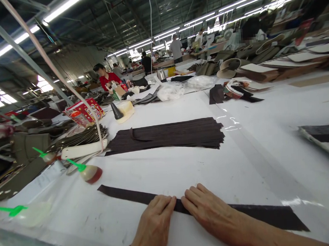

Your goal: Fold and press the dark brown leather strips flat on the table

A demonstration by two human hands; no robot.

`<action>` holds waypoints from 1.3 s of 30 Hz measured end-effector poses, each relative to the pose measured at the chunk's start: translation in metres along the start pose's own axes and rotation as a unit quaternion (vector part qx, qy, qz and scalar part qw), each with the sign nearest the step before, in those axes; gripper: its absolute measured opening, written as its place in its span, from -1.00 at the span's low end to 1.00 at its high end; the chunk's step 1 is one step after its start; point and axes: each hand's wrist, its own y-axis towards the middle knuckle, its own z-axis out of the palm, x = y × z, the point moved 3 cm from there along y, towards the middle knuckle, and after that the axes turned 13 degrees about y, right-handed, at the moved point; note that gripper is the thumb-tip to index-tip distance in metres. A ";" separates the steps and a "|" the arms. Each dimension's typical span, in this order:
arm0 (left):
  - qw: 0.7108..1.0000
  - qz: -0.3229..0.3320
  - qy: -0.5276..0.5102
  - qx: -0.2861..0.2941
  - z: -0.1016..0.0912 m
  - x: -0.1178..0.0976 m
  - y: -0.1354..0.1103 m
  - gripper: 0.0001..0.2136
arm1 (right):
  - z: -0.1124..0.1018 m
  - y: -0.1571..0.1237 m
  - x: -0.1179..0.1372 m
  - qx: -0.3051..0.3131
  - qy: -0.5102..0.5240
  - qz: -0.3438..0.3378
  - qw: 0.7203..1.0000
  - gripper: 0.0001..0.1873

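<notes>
A long dark brown strip of leather-like material (265,214) lies across the white table in front of me. Near its middle, my left hand (156,220) has its fingers curled over the strip, thumb along the near edge. Just to the right, my right hand (207,206) also closes on the strip, knuckles up, with a small gap between the two hands. The fingertips of both are partly hidden. Beyond them rests a wide stack of similar dark strips (171,137), one of which curls up on top.
Squeeze bottles with green nozzles, one holding reddish liquid (92,173), stand at the left. Behind are a black cone (116,111), crumpled clear plastic (170,91) and dark scraps (216,94). A tray edge (322,145) is at right. A pale hose (64,82) hangs down. People work farther back.
</notes>
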 end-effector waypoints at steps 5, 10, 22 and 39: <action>0.999 0.029 0.036 0.012 0.001 0.005 -0.005 -0.54 | -0.013 -0.012 -0.005 0.027 0.010 -0.025 0.999 -0.82; 0.996 0.037 0.081 0.030 0.005 0.001 -0.005 -0.48 | -0.025 -0.027 -0.011 0.029 0.005 -0.031 0.999 -0.85; 0.990 0.051 0.125 0.050 0.000 -0.004 0.003 -0.34 | -0.034 -0.054 -0.020 0.035 0.060 0.011 0.998 -0.75; 0.998 0.051 -0.025 -0.002 0.001 -0.014 0.017 -0.48 | -0.031 -0.044 -0.030 0.054 0.153 0.127 0.979 -0.81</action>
